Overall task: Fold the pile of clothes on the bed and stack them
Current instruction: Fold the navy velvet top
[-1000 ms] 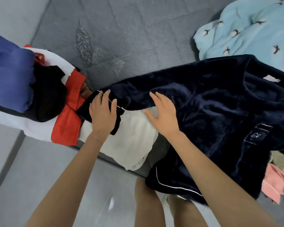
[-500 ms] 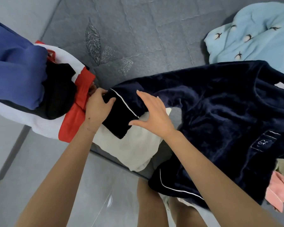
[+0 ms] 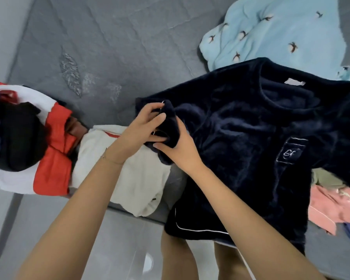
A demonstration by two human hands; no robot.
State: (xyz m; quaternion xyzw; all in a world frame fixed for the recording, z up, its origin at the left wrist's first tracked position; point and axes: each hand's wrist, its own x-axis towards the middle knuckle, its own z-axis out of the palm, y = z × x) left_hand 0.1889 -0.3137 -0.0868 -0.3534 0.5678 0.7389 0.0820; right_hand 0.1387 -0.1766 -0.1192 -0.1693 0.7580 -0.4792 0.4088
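Note:
A dark navy fleece top (image 3: 251,138) with white piping and a chest pocket lies spread on the grey bed (image 3: 109,47), its hem hanging over the front edge. Its left sleeve is bunched up between both hands. My left hand (image 3: 143,126) grips the sleeve cuff from the left. My right hand (image 3: 176,148) holds the same sleeve from below and right. A cream garment (image 3: 137,178) lies under my left forearm. To the left sits a stack of clothes (image 3: 28,138) in white, red, black and blue.
A light blue garment with a bird print (image 3: 275,31) lies at the back right. Pink (image 3: 335,207) and olive clothes peek out from under the navy top at the right. The bed's front edge runs above a pale tiled floor (image 3: 119,239), where my legs stand.
The sleeve lay stretched leftward over the cream garment. Both hands have gathered it and pulled it right toward the top's body, so it is now bunched between them.

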